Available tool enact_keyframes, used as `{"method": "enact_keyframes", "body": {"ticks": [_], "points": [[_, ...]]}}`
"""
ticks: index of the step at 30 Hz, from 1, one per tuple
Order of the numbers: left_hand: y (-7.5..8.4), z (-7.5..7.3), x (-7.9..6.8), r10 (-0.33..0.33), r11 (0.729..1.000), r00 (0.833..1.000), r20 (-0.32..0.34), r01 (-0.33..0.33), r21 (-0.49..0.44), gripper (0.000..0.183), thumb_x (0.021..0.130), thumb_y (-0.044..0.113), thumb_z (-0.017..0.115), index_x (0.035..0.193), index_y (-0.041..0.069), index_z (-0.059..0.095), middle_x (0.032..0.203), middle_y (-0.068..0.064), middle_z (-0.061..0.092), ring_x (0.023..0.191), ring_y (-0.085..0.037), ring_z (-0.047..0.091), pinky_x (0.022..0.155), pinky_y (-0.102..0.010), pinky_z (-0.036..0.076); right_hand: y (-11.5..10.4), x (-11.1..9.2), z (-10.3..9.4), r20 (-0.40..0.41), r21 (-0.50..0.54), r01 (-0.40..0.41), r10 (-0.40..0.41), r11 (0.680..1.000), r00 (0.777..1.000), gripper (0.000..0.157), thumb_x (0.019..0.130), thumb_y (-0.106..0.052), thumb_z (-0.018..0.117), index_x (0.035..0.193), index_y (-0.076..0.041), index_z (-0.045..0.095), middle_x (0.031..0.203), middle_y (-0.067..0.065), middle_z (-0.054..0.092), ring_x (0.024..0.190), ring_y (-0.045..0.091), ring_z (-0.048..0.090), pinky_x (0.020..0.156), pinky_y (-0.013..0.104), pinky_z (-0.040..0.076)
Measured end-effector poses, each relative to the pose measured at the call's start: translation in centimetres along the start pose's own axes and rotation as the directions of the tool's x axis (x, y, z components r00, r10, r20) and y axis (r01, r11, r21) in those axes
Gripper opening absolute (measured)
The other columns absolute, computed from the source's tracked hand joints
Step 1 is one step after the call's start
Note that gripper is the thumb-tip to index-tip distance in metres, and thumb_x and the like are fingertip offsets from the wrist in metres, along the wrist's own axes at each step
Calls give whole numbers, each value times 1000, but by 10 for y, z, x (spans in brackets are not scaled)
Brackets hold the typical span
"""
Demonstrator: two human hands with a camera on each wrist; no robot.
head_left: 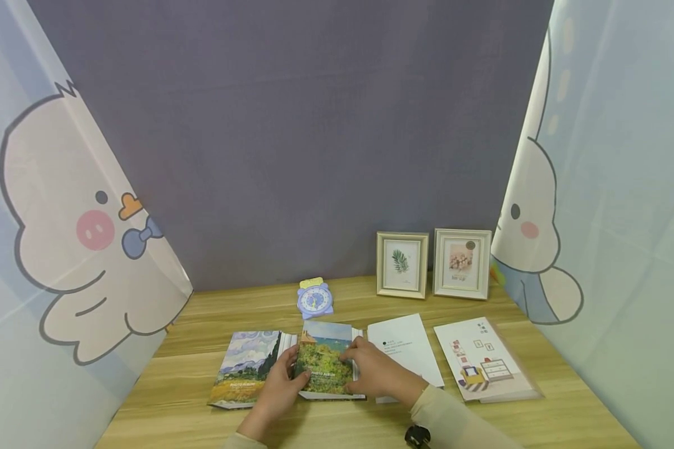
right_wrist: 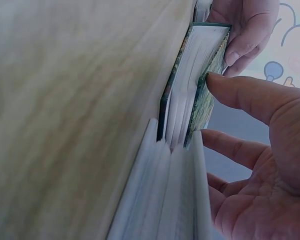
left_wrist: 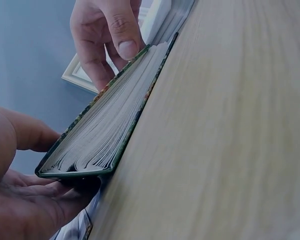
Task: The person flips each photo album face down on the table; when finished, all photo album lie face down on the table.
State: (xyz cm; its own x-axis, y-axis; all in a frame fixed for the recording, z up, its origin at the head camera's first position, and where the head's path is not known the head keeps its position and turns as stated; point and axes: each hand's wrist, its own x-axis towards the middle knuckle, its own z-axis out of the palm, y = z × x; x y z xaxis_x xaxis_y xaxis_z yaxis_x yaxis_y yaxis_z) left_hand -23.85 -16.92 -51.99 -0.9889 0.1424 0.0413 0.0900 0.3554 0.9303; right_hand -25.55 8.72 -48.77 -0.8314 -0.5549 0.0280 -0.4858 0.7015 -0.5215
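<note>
A photo album (head_left: 326,358) with a painted seaside garden on its cover lies in front of me, its cover raised slightly at the page edge. My left hand (head_left: 281,385) grips its spine side, thumb on the front and fingers round the spine (left_wrist: 75,174). On the opposite side, my right hand (head_left: 379,369) touches the cover near the page edge (right_wrist: 182,95) with its thumb and fairly straight fingers. Left of it lies another photo album (head_left: 244,368) with a wheat-field painting. A white album (head_left: 407,343) lies just right, partly behind my right forearm.
An album with a drawn furniture scene (head_left: 483,362) lies at the far right. Two picture frames, one gold (head_left: 402,293) and one white (head_left: 462,293), stand at the back right. A small blue clock-shaped item (head_left: 315,300) is behind the albums. Curtains enclose the wooden table (head_left: 174,386).
</note>
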Motion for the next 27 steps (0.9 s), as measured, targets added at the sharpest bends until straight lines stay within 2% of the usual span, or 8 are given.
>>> {"method": "enact_keyframes", "body": {"ticks": [9,15,18,24,27], "points": [[3,0,-2,38,997,998,-46,-41,-63,71,97,8,72,157,-6,36,156,-31,42,145,-50,38,117,-64,33,1,0,-2,8,44,5,-6,999,1000,55,85,-36,88,133,-16,71,126,1,52,121,24,57,93,40,56],[7,-1,-4,15,992,999,-52,-22,-122,70,98,11,73,158,1,38,157,-27,42,145,-46,40,115,-64,37,0,0,-4,14,66,0,-1,998,1000,55,85,-35,88,133,-17,70,127,2,52,121,25,57,91,40,56],[7,-1,-5,18,987,998,-54,-26,-156,70,98,12,73,158,3,38,157,-26,41,142,-48,44,114,-64,37,-1,0,-4,20,78,-8,6,997,1000,55,86,-35,88,135,-18,69,128,2,51,121,26,57,90,40,56],[6,-2,-6,35,981,997,-63,-47,-189,67,102,18,70,160,11,39,158,-23,40,139,-51,46,110,-62,43,-3,1,-4,20,91,-8,7,996,1000,64,87,-39,86,144,-19,63,131,3,50,121,25,57,92,41,56],[6,-3,-5,58,975,996,-64,-70,-213,65,104,23,69,160,13,38,160,-22,38,142,-50,41,114,-62,39,-4,2,-5,15,107,4,-5,994,1000,68,87,-39,85,147,-19,60,130,4,50,119,24,58,92,40,56]]}}
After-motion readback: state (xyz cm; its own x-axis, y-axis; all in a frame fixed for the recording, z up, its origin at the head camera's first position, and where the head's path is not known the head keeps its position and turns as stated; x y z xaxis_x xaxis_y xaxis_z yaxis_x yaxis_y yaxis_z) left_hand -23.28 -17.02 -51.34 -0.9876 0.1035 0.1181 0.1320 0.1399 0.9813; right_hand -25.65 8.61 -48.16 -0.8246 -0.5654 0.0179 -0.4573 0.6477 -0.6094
